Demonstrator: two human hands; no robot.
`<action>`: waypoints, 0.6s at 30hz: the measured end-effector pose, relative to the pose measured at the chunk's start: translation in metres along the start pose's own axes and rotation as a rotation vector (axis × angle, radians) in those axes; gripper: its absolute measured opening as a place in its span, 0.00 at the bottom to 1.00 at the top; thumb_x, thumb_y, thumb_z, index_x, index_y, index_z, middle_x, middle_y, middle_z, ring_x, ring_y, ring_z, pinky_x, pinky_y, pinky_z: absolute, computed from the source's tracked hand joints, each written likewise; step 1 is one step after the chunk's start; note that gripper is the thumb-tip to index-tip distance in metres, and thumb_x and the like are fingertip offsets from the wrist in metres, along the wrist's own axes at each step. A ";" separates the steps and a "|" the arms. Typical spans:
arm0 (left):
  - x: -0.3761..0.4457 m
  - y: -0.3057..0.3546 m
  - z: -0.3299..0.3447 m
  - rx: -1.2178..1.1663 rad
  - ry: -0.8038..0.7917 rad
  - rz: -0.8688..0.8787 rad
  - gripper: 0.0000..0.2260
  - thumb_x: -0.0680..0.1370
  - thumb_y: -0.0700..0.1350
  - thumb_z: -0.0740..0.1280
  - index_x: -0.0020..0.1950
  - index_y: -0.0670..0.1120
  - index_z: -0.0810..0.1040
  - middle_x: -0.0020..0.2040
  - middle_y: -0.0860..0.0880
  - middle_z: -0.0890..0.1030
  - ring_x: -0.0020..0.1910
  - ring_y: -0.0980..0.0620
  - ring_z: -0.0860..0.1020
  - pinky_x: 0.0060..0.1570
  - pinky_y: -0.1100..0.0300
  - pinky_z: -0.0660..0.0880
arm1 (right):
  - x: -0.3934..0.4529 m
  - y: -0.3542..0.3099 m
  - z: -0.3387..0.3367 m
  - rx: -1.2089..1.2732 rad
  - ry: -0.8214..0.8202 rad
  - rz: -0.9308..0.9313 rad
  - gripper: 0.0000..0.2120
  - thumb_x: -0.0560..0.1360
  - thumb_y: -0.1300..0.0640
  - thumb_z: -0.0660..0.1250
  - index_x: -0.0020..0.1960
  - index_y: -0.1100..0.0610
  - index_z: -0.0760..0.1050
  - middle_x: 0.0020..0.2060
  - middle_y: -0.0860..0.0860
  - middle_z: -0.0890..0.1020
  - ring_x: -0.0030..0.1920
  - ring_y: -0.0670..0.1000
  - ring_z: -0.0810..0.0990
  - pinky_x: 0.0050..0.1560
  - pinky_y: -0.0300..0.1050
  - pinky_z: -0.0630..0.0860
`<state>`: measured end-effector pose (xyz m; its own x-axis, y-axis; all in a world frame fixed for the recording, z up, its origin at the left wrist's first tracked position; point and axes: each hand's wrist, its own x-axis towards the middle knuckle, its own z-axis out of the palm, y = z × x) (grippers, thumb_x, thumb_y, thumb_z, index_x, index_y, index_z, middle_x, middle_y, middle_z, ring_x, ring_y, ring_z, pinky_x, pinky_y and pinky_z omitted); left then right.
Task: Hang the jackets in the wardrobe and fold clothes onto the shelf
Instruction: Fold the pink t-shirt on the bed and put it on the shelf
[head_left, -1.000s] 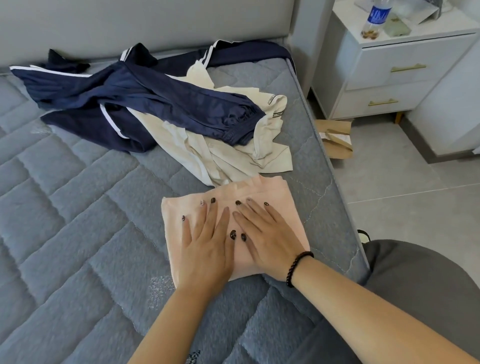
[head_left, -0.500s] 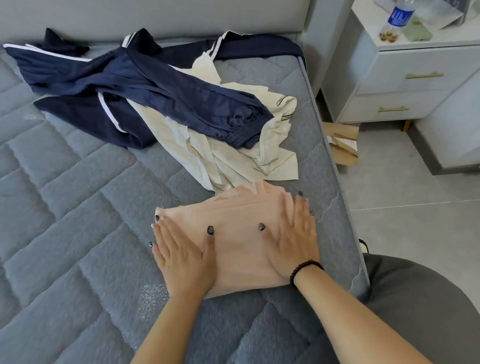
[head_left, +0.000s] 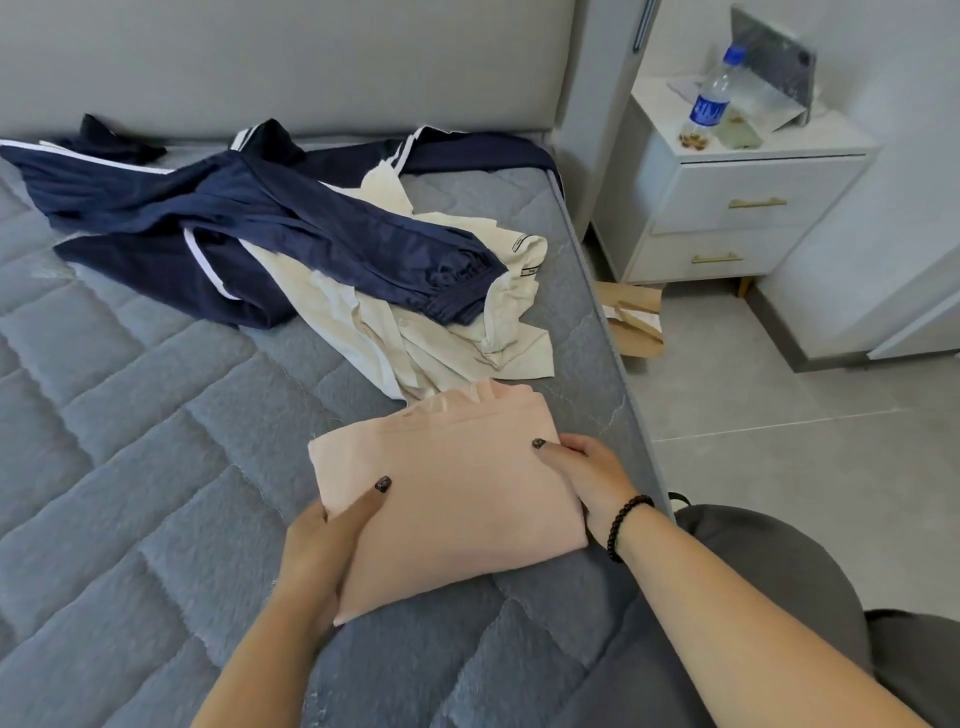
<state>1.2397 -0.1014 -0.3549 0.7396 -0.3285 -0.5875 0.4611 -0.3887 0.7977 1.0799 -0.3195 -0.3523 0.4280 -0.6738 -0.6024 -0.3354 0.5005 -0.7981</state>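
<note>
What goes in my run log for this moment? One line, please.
stage: picking up folded pink garment | left hand: grips left edge | right hand: grips right edge | unfolded: navy jacket, cream shirt

— How many garments on the bed (head_left: 130, 467)?

— Three kinds show: one folded pink piece (head_left: 447, 499) near; one cream shirt (head_left: 415, 332) beyond it; and navy clothes (head_left: 249, 228) far left. Whether the navy heap is one piece or several cannot be told.

— Hands?

— Two: a left hand (head_left: 322, 540) and a right hand (head_left: 592, 473), with one bead bracelet (head_left: 623, 525) on the right wrist.

— And off the bed?

— One white nightstand (head_left: 748, 208) at far right with two drawers, each with one gold handle. One water bottle (head_left: 711, 104) on top. One brown paper bag (head_left: 634, 322) on the floor.
</note>
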 end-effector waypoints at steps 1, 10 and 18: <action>-0.003 0.000 -0.001 -0.085 -0.099 -0.037 0.21 0.67 0.55 0.77 0.53 0.46 0.81 0.44 0.47 0.86 0.42 0.46 0.85 0.35 0.55 0.80 | -0.003 -0.004 -0.002 0.073 -0.035 0.069 0.14 0.71 0.57 0.74 0.53 0.62 0.79 0.42 0.55 0.86 0.40 0.52 0.84 0.40 0.45 0.80; -0.055 0.002 0.059 -0.100 -0.413 0.188 0.18 0.73 0.56 0.71 0.61 0.51 0.77 0.53 0.53 0.85 0.52 0.53 0.83 0.44 0.58 0.80 | -0.046 -0.049 -0.076 -0.097 -0.041 0.019 0.12 0.69 0.58 0.75 0.50 0.60 0.81 0.45 0.55 0.86 0.45 0.54 0.85 0.46 0.47 0.79; -0.106 0.069 0.143 -0.114 -0.647 0.359 0.14 0.77 0.52 0.68 0.61 0.49 0.78 0.54 0.50 0.85 0.54 0.50 0.83 0.49 0.53 0.78 | -0.131 -0.084 -0.188 0.050 0.151 -0.192 0.11 0.72 0.58 0.72 0.53 0.60 0.80 0.47 0.56 0.86 0.45 0.55 0.85 0.39 0.45 0.80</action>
<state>1.1230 -0.2160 -0.2571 0.4344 -0.8727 -0.2228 0.3192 -0.0821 0.9441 0.8947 -0.3756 -0.2040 0.3480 -0.8312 -0.4336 -0.2167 0.3787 -0.8998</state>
